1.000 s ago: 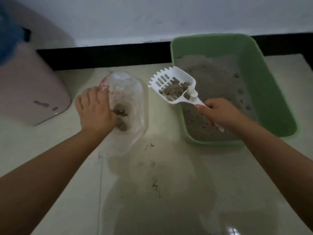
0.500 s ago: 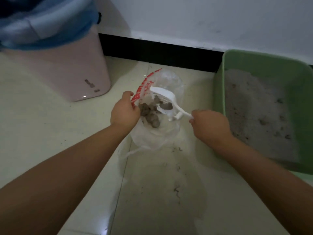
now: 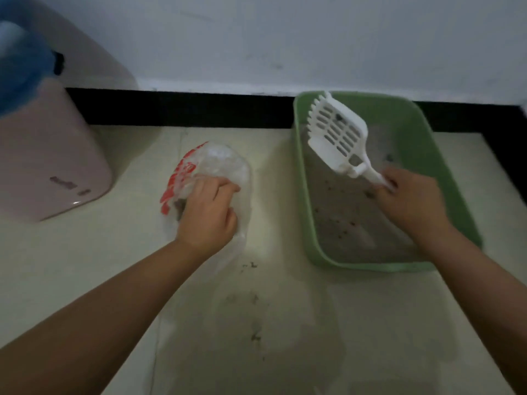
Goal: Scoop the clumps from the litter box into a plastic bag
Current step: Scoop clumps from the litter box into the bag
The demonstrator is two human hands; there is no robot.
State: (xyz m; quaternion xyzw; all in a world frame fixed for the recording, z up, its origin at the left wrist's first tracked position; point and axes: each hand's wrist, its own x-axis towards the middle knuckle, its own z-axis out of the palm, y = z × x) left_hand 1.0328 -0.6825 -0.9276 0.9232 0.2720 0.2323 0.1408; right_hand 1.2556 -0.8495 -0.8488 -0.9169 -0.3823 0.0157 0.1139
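The left hand [image 3: 209, 213] covers most of the clear plastic bag with red print [image 3: 216, 163], hiding its contents. The pink rounded bin [image 3: 48, 166] is cut off at the left edge. The white slotted scoop's [image 3: 338, 135] handle disappears inside the right hand [image 3: 410, 199].

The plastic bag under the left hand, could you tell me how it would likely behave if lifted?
The plastic bag looks thin and crumpled, so probably floppy. Dark clumps show inside, so it would likely sag there. The left hand grips it, perhaps because the mouth would collapse.
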